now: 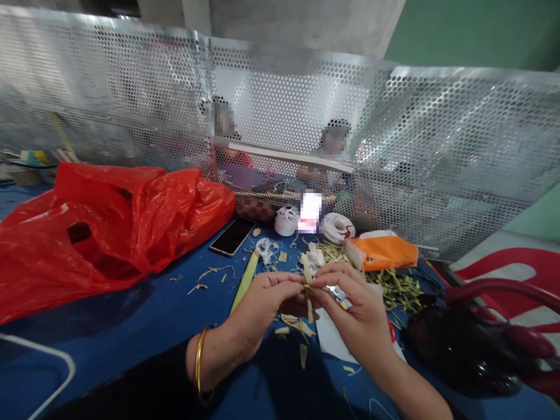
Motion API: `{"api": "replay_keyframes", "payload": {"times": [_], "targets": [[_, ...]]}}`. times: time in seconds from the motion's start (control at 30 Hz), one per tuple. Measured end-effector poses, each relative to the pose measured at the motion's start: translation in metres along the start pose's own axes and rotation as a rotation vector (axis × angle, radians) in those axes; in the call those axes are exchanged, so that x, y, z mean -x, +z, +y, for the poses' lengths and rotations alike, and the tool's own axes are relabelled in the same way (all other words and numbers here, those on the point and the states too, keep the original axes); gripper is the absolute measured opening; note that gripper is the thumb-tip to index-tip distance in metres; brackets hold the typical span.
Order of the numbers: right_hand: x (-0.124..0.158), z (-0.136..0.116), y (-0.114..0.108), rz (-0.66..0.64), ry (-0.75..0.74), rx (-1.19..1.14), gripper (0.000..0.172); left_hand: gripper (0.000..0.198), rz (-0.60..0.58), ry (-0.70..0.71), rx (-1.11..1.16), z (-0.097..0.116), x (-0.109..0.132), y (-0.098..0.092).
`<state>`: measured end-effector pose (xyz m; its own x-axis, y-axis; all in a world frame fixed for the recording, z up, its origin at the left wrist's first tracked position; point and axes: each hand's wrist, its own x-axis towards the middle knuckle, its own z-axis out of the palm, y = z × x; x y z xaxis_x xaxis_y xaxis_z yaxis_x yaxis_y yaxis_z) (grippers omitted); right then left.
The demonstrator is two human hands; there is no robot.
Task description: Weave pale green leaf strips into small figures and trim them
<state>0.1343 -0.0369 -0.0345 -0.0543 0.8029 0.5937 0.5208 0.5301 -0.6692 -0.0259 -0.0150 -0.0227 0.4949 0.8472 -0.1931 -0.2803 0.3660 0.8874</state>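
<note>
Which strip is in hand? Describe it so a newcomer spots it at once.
Above the blue table, the left hand and right hand meet. Between them is a narrow pale strip. Unlike the long green strip lying on the table to its left, it is held off the surface.

Two foreground hands, one orange packet, one dark-screened phone

Black left sleeve is ending short of wrist. Narrow, shiny gold bangle is circling it. Right forearm is showing bare.
</note>
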Motion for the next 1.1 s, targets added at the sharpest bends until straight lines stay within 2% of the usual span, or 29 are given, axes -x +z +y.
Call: {"api": "replay_keyframes", "payload": {"times": [0.13, 0.3, 0.57, 0.73, 0.83, 0.9, 1.0, 1.1], "targets": [[0.000, 0.000, 0.000, 0.006, -0.004, 0.007, 0.009, 0.017, -0.004, 0.029, -0.020, -0.002, -0.001, -0.001], [0.002, 0.004, 0.000, 0.004, -0.084, 0.066, 0.010, 0.024, 0.014, 0.048, -0.058, -0.002, -0.003, -0.001], [-0.003, 0.004, -0.010, -0.082, -0.387, 0.262, 0.022, 0.017, 0.069, 0.092, -0.079, -0.001, -0.004, 0.000], [-0.003, 0.002, -0.009, -0.107, -0.512, 0.375, 0.016, 0.013, 0.081, 0.120, -0.075, -0.005, -0.005, -0.001], [0.000, 0.002, -0.005, -0.098, -0.486, 0.361, 0.014, 0.013, 0.073, 0.106, -0.101, -0.007, -0.005, -0.001], [0.002, 0.002, -0.003, -0.066, -0.418, 0.324, 0.011, 0.015, 0.059, 0.098, -0.126, -0.008, -0.004, -0.001], [0.004, 0.001, -0.001, -0.018, -0.237, 0.231, 0.009, 0.017, 0.017, 0.093, -0.162, -0.007, -0.004, -0.002], [0.005, -0.002, 0.000, -0.029, -0.064, 0.091, 0.010, 0.016, -0.014, 0.091, -0.188, -0.005, -0.003, -0.003]]}}
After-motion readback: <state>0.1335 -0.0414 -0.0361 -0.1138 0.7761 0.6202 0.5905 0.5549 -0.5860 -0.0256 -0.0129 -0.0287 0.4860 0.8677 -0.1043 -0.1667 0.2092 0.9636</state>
